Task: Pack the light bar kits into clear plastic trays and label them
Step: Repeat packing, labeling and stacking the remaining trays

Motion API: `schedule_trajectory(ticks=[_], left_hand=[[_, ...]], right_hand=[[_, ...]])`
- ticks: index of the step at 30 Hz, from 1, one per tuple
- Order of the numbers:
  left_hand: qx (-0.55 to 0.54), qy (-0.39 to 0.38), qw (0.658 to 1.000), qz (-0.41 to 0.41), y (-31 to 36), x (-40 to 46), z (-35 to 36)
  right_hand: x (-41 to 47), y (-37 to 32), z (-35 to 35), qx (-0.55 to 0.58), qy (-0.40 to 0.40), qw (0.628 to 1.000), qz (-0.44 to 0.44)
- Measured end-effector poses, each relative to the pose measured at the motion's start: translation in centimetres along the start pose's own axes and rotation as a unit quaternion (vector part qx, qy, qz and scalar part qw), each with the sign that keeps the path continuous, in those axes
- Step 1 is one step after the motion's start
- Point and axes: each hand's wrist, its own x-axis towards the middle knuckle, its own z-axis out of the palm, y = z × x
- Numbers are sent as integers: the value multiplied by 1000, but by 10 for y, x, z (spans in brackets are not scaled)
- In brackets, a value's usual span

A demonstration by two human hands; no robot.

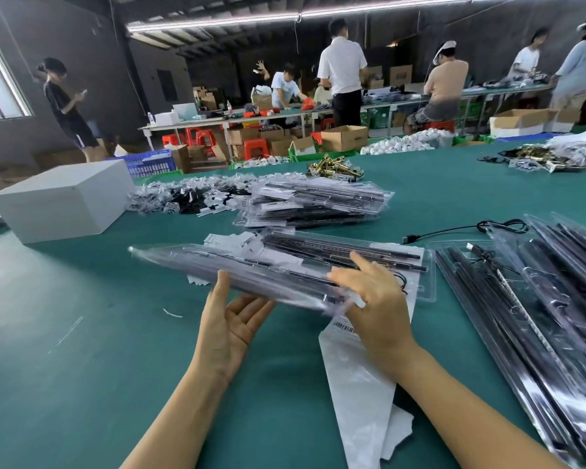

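— Reading that barcode label (pixel 344 328)?
— Too blurred. Left hand (pixel 229 324) lies open-palmed beneath the clear tray (pixel 237 270) held above the table (pixel 82 384); right hand (pixel 374 297) rests flat-fingered on top.

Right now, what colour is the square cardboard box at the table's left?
White, plain and unprinted: the square cardboard box shows clearly in the head view.

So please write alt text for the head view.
Two hands, left hand and right hand, hold a clear tray of black light bars above a green table. More trays lie stacked behind.
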Motion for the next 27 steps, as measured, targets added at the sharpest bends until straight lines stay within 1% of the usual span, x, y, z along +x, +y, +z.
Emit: schedule_trajectory(ticks=[1, 2, 3, 4, 5, 6, 7, 9, 10, 11, 12, 13, 15, 18, 20, 25, 27], left_hand=[[4, -18, 1000, 2, -1, -1, 1], [30, -36, 999, 7, -3, -3, 2], [82, -54, 995, 20, -5, -7, 4], [165, -75, 982, 47, -9, -11, 7], [269, -107, 953, 85, -14, -17, 8], [376, -154, 905, 123, -20, -22, 9], [472, -213, 841, 155, -27, -26, 10], [622, -309, 688, 208, -41, -28, 9], [672, -336, 624, 217, -47, -28, 7], [708, -344, 579, 211, -50, -28, 5], [730, -339, 560, 198, -51, -28, 4], [739, -329, 558, 186, -50, -28, 4], [742, -315, 567, 170, -48, -27, 3], [744, -310, 569, 165, -48, -25, 0], [739, -302, 577, 176, -49, -24, -2], [727, -279, 583, 231, -48, -20, -4], [725, -274, 586, 239, -50, -18, -4]], right_hand=[[-2, 0, 1, 31, -9, 999, 18], [-3, -1, 1, 70, -18, 996, 48], [-4, -3, 2, 111, -23, 990, 82], [-4, -6, 3, 156, -21, 980, 119], [-3, -8, 3, 212, -16, 964, 160], [-1, -9, 4, 274, -8, 940, 202], [1, -9, 3, 320, 2, 917, 236], [6, -8, -1, 370, 16, 884, 284], [9, -7, -3, 390, 23, 866, 312], [12, -5, -6, 409, 30, 845, 344], [15, -1, -9, 428, 36, 821, 375], [18, 2, -12, 447, 42, 799, 401], [22, 7, -18, 472, 44, 764, 438], [23, 16, -19, 459, 42, 733, 500], [23, 23, -18, 423, 35, 736, 527], [22, 34, -18, 342, 51, 774, 530], [22, 37, -20, 313, 53, 777, 544]])
